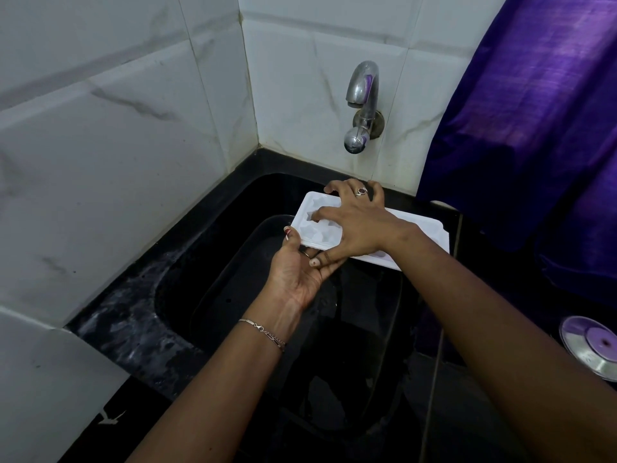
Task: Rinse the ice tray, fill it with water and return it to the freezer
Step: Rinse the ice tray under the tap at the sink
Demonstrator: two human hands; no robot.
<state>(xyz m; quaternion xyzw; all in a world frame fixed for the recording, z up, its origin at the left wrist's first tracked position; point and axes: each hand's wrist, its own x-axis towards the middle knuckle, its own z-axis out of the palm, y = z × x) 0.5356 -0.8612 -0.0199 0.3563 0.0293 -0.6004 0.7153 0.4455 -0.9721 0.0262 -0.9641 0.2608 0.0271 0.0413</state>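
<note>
A white ice tray with star-shaped cells is held level over the black sink, below and in front of the tap. My left hand grips the tray's near-left corner from underneath, thumb on its edge. My right hand lies on top of the tray, fingers spread, with one finger pressed into a cell. It hides the tray's middle. The chrome wall tap shows no water running.
White marble-look tiles form the corner walls to the left and behind. A purple cloth hangs at the right, above the black counter. A round steel lid lies on the counter at far right. A dark tub sits inside the sink.
</note>
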